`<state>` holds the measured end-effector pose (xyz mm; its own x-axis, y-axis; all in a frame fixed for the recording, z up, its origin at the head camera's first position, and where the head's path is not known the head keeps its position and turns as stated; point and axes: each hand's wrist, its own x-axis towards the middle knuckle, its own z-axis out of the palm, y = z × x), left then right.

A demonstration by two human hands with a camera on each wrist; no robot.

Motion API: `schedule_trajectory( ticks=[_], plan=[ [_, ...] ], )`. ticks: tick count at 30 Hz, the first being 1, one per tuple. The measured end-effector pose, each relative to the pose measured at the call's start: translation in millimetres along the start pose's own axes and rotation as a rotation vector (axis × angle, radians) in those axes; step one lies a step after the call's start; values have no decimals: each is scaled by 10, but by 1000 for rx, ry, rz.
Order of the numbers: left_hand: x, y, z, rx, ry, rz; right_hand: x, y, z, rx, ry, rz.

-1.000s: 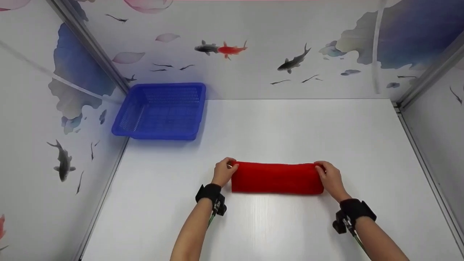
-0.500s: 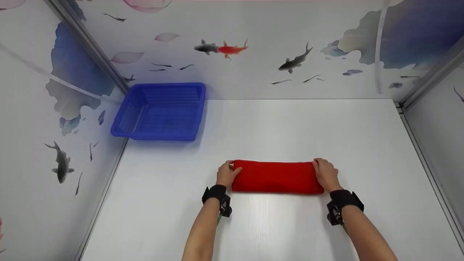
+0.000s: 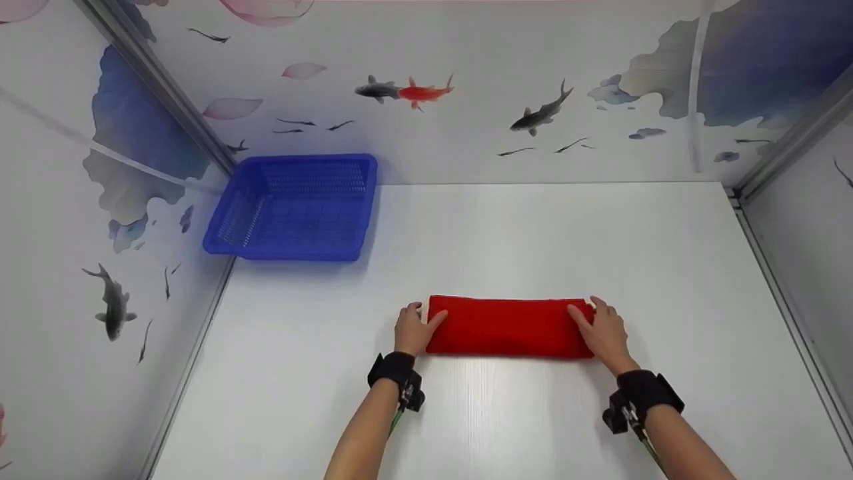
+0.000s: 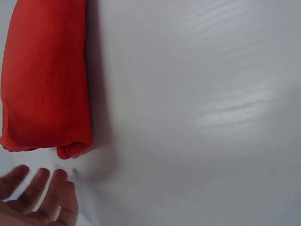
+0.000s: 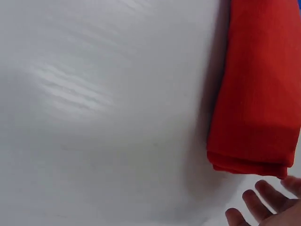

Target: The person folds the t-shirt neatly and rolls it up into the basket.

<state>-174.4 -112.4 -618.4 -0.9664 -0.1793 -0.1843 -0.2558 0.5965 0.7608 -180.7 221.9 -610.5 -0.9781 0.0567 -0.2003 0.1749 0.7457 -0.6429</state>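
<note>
A red cloth (image 3: 510, 328), folded into a long flat bundle, lies crosswise on the white table. At its left end is my left hand (image 3: 413, 331), its thumb toward the cloth; in the left wrist view the loosely bent fingers (image 4: 41, 181) stand just clear of the folded end. My right hand (image 3: 606, 339) is at the other end, thumb over the cloth's edge in the head view. Its fingers (image 5: 256, 205) are spread in the right wrist view, mostly apart from the layered end; whether the uppermost digit touches there, I cannot tell.
A blue plastic basket (image 3: 356, 250) with perforated sides stands at the table's back left corner, with nothing visible in it. Printed wall panels (image 3: 466, 153) enclose the white table (image 3: 553, 240) at the back, left and right. Black camera straps (image 3: 393, 367) circle both wrists.
Both hands held the cloth's far corners a second ago, then moved in around its ends. Now their fingers have loosened and spread outward. The cloth has stayed almost in place.
</note>
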Motion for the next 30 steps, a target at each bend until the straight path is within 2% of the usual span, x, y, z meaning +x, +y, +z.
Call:
schedule_trajectory(
  ticks=[3, 6, 12, 17, 23, 30],
  plan=[
    [-81, 8, -6, 55, -24, -84, -124, 13, 87, -20, -5, 56],
    [-123, 25, 5, 102, -53, -120, -197, 7, 177, -36, -6, 86],
    [-126, 54, 67, 127, -92, -80, -242, -81, 251, -62, 18, 122],
    [-157, 82, 103, 100, -94, -109, -247, -105, 277, -49, -10, 184],
    [-223, 71, 145, 62, -79, -74, -285, -108, 337, -26, 53, 114],
    [-278, 24, 142, -41, -47, -6, -373, -184, 339, 133, 56, 127]
  ],
)
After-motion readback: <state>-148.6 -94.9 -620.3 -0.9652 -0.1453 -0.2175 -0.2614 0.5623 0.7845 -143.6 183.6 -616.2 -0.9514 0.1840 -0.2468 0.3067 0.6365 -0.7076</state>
